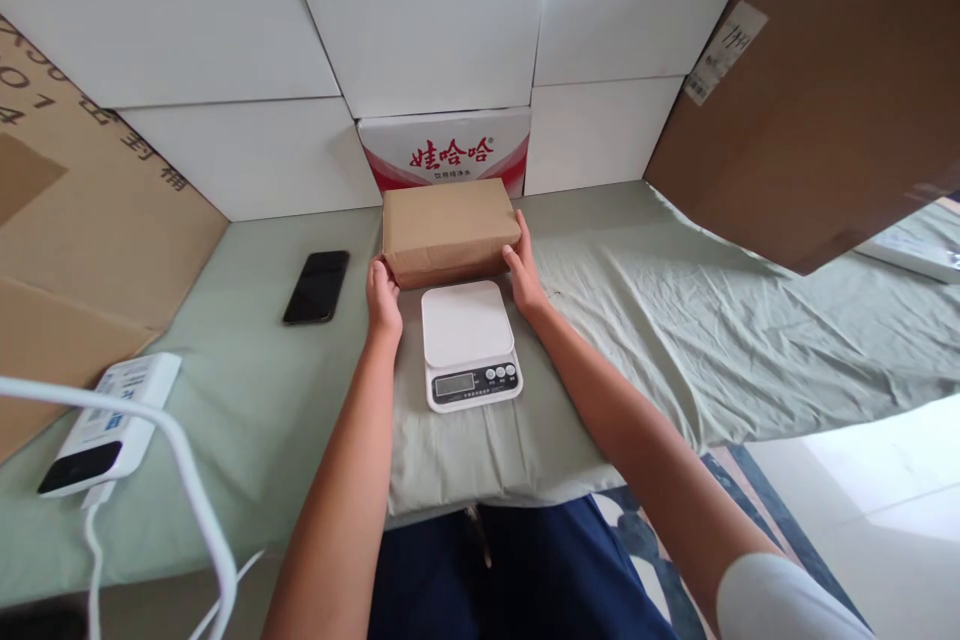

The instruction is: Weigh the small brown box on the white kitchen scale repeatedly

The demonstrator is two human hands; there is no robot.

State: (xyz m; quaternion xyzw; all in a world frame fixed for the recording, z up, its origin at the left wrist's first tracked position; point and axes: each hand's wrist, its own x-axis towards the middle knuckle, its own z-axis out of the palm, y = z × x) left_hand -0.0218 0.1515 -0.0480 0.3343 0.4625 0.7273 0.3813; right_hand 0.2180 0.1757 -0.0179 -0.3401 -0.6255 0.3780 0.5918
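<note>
A brown cardboard box is held between my two hands, just behind a white digital kitchen scale. My left hand grips its near left corner, thumb against the side. On the right side, my right hand has its fingers wrapped around the edge and the thumb on the front face. The scale lies flat with its display and buttons facing me, and nothing rests on its plate. Whether the box's underside touches the cloth, I cannot tell.
A black phone lies left of the box on the green cloth. Farther left is a white power bank with a cable. White boxes and a red-printed carton stand behind; large cardboard leans at right.
</note>
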